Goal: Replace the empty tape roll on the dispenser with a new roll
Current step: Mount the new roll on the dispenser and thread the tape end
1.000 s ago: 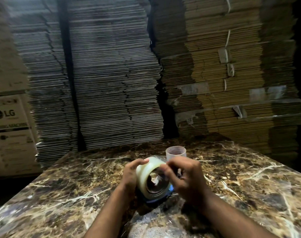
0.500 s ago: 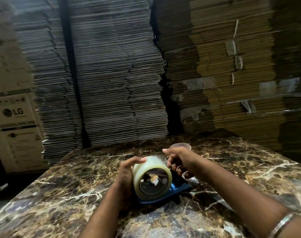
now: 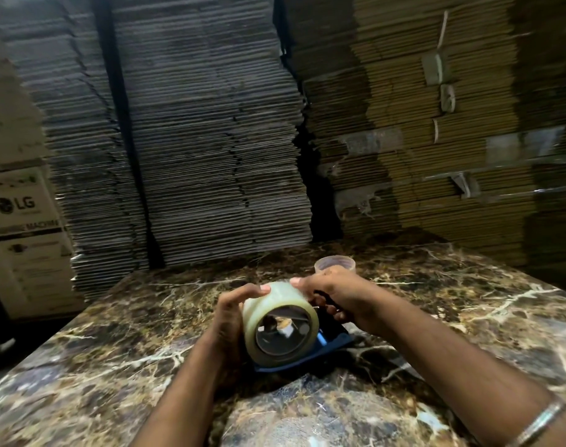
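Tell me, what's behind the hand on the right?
A small clear plastic cup stands on the marble table behind the right hand. Only its rim shows; the hand covers its bottom.

The new tape roll [image 3: 280, 324] is clear and yellowish, thick with tape, and stands on edge with its open core facing the camera. It sits on the blue dispenser [image 3: 327, 345], which rests on the marbled top and juts out from under the roll toward 4 o'clock. The empty core [image 3: 335, 265], a short translucent ring, stands upright at 1 o'clock from the roll, well behind it.
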{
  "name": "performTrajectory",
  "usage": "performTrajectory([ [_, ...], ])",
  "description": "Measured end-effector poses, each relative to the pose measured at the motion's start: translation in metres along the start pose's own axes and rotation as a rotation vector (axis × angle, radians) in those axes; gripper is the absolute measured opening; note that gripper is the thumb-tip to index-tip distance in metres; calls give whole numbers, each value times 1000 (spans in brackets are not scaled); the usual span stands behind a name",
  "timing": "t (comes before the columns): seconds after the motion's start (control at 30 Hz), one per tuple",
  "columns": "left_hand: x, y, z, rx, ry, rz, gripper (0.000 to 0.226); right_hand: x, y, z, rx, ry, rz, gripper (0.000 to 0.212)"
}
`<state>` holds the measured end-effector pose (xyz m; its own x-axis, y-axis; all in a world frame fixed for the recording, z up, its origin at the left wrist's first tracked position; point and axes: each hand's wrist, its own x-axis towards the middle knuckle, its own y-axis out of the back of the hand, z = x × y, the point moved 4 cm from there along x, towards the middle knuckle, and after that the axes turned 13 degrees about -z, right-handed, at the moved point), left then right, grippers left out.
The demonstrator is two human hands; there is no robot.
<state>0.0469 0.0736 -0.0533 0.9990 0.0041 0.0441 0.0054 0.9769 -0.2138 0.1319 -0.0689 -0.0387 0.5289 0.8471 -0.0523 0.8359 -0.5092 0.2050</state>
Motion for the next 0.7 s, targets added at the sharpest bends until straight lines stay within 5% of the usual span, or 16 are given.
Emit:
performTrajectory([
  [0.5,0,-1,1,44,-65,22,36,-8,-4,-2,353,-48,70,34],
  [0.7,2,-1,3,91,-64,31,35,-14,-4,-15,317,39,141,25],
])
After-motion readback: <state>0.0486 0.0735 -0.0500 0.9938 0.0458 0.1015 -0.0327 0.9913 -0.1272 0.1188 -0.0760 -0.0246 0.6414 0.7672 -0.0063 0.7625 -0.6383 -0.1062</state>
